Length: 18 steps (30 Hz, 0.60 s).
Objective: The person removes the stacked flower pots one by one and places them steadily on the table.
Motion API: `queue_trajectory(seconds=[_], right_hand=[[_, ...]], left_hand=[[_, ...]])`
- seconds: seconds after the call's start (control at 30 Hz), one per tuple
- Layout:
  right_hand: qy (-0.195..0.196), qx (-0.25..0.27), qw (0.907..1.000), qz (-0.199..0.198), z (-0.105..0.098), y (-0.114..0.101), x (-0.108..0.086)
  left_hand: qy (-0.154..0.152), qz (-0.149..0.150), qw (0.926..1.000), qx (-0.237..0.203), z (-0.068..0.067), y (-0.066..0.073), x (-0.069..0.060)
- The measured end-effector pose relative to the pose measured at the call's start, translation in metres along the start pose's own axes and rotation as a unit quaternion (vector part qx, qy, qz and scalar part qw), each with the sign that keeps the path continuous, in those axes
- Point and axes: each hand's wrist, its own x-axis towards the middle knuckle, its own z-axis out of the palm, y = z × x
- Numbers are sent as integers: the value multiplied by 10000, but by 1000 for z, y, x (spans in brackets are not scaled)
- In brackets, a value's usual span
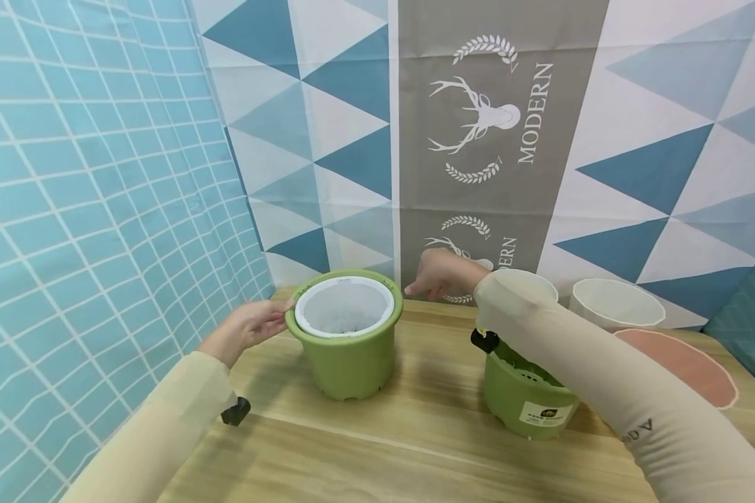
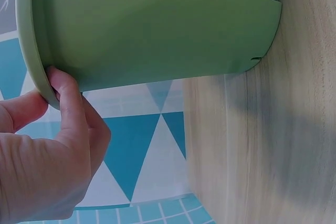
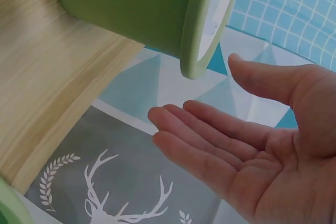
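A green flower pot (image 1: 350, 363) stands upright on the wooden table, with a white inner pot (image 1: 344, 307) nested inside its rim. My left hand (image 1: 256, 325) pinches the green rim from the left; in the left wrist view the thumb lies on the rim's top side and the fingers curl under its lip. My right hand (image 1: 443, 272) hovers in the air just right of the same pot, apart from it. In the right wrist view its fingers (image 3: 210, 153) are extended and the thumb is spread, with nothing held.
A second green pot (image 1: 509, 398) with a label stands to the right, partly behind my right forearm. Two white pots, one of them a ribbed-looking white pot (image 1: 616, 302), and a reddish oval piece (image 1: 682, 363) are farther right. A patterned cloth wall (image 1: 346, 140) rises behind the table.
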Motion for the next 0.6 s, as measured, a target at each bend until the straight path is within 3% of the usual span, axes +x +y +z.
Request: queue_trajectory(seconds=[0.3,0.6], right_hand=[[-52,-106,9996,-270,2,-17,7],[-47,37,9999,100,15,-22,17]], left_hand=[[233,89,9996,-120,-2,0,-4],[456,77,9989,-89,5,-3,-1]])
